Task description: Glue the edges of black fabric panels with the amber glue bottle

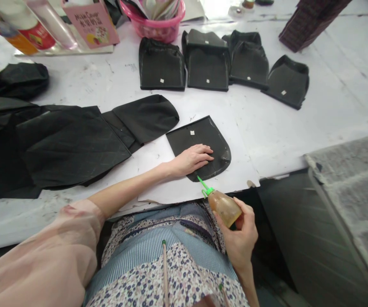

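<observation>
My left hand [193, 160] lies flat on a black fabric piece [200, 137] with one rounded end and a small white tag, its fingers stretched out. In my right hand [242, 233] is a squeeze bottle [224, 208] of amber liquid, gripped around its body and tilted. Its thin green nozzle points up and left, the tip at the near edge of the black piece; whether it touches cannot be made out. White paper [244, 170] lies under the piece.
Several black pieces with curled edges [162, 68] lie farther back. Stacked black fabric [75, 145] spreads at the left. Behind stand a pink basket [158, 29], a pink box [91, 25] and a dark patterned block [308, 23]. A grey-topped surface [357, 170] is at the right.
</observation>
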### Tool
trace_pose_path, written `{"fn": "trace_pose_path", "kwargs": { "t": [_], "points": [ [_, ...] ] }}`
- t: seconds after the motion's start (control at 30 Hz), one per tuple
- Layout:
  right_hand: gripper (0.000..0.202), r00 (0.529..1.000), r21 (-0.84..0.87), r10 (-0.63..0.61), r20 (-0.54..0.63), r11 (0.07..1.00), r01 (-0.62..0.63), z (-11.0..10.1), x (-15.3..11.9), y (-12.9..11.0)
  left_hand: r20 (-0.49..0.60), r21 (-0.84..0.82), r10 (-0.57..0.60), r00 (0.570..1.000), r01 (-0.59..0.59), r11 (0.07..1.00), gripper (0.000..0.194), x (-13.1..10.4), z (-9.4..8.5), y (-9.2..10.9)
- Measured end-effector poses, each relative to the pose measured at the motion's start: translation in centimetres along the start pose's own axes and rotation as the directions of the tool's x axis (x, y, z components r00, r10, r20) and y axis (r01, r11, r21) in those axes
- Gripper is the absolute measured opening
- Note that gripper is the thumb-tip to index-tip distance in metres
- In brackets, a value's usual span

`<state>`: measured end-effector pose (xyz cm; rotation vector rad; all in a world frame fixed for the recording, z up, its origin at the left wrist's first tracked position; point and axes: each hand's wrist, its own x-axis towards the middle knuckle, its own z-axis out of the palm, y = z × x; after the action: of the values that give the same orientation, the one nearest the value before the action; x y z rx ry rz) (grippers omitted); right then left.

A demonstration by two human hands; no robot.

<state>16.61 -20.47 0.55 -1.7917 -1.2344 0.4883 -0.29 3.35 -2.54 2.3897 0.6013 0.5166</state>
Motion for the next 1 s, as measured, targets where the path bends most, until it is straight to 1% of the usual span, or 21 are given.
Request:
{"fn": "trace_pose_path", "kwargs": {
  "t": [0.13, 0.2, 0.3, 0.4, 0.47, 0.6, 0.73, 0.8, 0.9, 1.0],
  "points": [
    [0.057, 1.000, -0.005, -0.013, 0.017, 1.000, 0.013, -0.2, 0.1, 0.3, 0.006, 0.015, 0.019, 1.000, -0.019, 1.000, 0.028, -0.1, -0.2, 0.4],
    [0.058, 0.999, -0.001, -0.007, 0.035, 1.000, 0.007, -0.5, 0.1, 0.4, 0.000, 0.054, 0.023, 1.000, -0.023, 0.998, 0.028, -0.5, -0.8, 0.7],
    [0.058, 0.999, 0.004, 0.009, 0.045, 1.000, -0.009, -0.7, 0.0, 0.4, -0.004, 0.094, 0.016, 1.000, -0.015, 0.995, 0.033, -1.5, -2.1, 0.9],
    [0.056, 0.999, 0.012, -0.004, 0.043, 1.000, 0.003, -0.6, 0.0, 0.3, 0.058, 0.052, 0.039, 0.998, -0.042, 0.998, 0.038, -2.8, -3.3, 0.6],
    [0.055, 0.998, 0.022, -0.021, 0.055, 1.000, 0.020, -0.5, 0.0, 0.2, 0.085, 0.042, 0.035, 0.996, -0.039, 0.998, 0.039, -3.3, -3.5, 0.4],
    [0.055, 0.997, 0.013, -0.022, 0.070, 1.000, 0.021, -0.7, 0.0, 0.2, 0.060, 0.110, -0.032, 0.998, 0.026, 0.994, 0.037, -3.5, -2.9, 0.6],
    [0.056, 0.998, 0.002, 0.001, 0.057, 1.000, -0.002, -1.3, 0.1, 0.3, 0.016, 0.176, -0.060, 0.998, 0.057, 0.983, 0.036, -3.1, -1.9, 1.1],
    [0.057, 0.999, 0.016, 0.024, 0.024, 1.000, -0.025, -1.6, 0.1, 0.3, 0.004, 0.196, -0.071, 0.997, 0.069, 0.978, 0.035, -2.8, -1.7, 1.2],
    [0.058, 0.996, 0.038, 0.067, -0.056, 0.997, -0.065, -1.7, 0.2, 0.1, 0.000, 0.220, -0.087, 0.996, 0.085, 0.972, 0.036, -2.2, -1.4, 1.5],
    [0.058, 0.989, 0.061, 0.094, -0.114, 0.994, -0.087, -1.8, 0.3, -0.2, -0.010, 0.276, -0.094, 0.996, 0.093, 0.957, 0.036, -1.5, -1.0, 1.8]
  ]
}}
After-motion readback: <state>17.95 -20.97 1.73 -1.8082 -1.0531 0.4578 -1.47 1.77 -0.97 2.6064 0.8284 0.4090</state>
